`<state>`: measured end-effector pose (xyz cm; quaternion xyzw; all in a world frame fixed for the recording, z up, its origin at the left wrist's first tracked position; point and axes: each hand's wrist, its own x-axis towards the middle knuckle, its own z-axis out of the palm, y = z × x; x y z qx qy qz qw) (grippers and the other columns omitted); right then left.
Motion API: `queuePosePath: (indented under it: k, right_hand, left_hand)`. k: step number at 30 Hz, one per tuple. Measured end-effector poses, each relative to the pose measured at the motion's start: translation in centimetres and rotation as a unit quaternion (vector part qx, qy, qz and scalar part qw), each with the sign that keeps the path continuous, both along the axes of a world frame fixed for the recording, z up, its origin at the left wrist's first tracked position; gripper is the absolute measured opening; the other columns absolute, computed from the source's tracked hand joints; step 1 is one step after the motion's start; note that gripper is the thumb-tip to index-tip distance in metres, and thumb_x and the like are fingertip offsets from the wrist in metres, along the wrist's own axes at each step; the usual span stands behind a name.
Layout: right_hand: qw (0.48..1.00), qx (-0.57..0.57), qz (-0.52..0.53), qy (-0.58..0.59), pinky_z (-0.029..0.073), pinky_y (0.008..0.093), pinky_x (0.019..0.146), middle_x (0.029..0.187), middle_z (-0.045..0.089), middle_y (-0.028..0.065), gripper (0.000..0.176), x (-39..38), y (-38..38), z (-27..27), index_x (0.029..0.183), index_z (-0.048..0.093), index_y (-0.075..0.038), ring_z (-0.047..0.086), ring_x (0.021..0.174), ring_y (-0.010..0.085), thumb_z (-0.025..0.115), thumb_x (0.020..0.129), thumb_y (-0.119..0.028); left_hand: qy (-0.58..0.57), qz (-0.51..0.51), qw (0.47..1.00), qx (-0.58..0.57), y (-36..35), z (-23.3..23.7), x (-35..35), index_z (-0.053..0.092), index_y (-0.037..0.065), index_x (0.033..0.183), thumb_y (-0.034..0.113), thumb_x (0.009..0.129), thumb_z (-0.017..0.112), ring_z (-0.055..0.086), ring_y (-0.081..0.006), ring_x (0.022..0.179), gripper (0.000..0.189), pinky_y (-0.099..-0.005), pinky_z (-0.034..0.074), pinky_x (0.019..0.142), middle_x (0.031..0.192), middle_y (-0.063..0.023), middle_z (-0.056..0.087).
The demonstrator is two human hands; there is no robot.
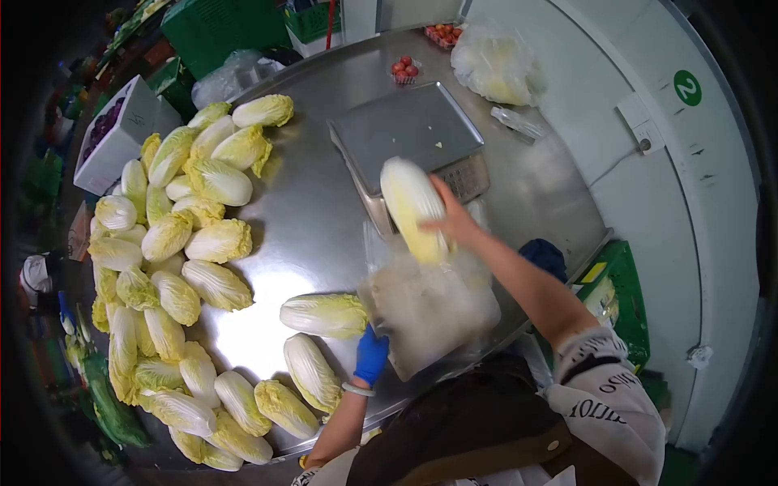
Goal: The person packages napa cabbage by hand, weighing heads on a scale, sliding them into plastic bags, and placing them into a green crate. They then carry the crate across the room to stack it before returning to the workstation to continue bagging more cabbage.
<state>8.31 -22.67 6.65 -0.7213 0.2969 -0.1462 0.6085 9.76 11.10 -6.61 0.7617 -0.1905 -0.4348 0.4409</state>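
Observation:
My right hand (450, 217) is bare and wraps round a napa cabbage (405, 194), held tilted over the front edge of the weighing scale (405, 121). In a blue glove, my left hand (372, 355) pinches the near left edge of a clear plastic bag (433, 304). The bag lies on the steel table, below the held cabbage, and looks slightly blurred. Close by my left hand lie a loose napa cabbage (322, 315) and another cabbage (312, 373). A few leaf scraps sit on the scale's plate.
A large heap of napa cabbages (166, 235) covers the left side of the steel table (284, 202). Tomato punnets (404, 70) and a filled plastic bag (494, 69) stand at the back. A white box (134, 134) is beyond the heap; a green crate (628, 300) is at right.

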Motion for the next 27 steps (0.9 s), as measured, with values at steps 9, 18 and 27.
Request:
queuePosePath:
  k: [9,18,27]
  right_hand:
    - [0.959,-0.163,0.031,0.23,0.028,0.043,0.11,0.14,0.033,0.023,0.103,-16.0,14.3,-6.2,0.145,0.025,-0.008,0.033,0.131,0.0392,0.082,0.063,-0.03]
    - [0.947,0.257,-0.031,0.189,0.049,0.0252,0.054,0.085,0.065,0.0067,0.041,-18.6,3.8,-7.9,0.114,0.057,-0.001,0.057,0.054,0.0133,0.067,0.085,-0.028]
    - [0.983,0.136,-0.09,0.09,0.045,0.0362,0.088,0.112,0.056,0.0144,0.068,-17.2,10.1,-5.5,0.127,0.042,0.002,0.056,0.1,0.0243,0.071,0.08,-0.037]
  left_hand:
    - [0.116,-0.002,0.985,-0.125,-1.0,2.5,-1.5,0.033,0.011,0.144,0.011,0.088,0.049,0.059,-0.0187,0.099,0.058,-0.032,0.048,0.085,0.118,-0.0115,0.06]
    - [0.321,0.11,0.932,-0.127,-3.4,3.8,-4.8,0.033,0.014,0.144,0.042,0.099,0.041,0.048,-0.021,0.12,0.054,-0.0375,0.04,0.098,0.133,-0.0065,0.048]
    - [-0.141,0.049,0.983,-0.105,-10.4,7.8,-11.4,0.01,-0.004,0.147,0.022,0.09,0.062,0.039,-0.0329,0.127,0.081,-0.037,0.033,0.105,0.143,-0.0242,0.032]
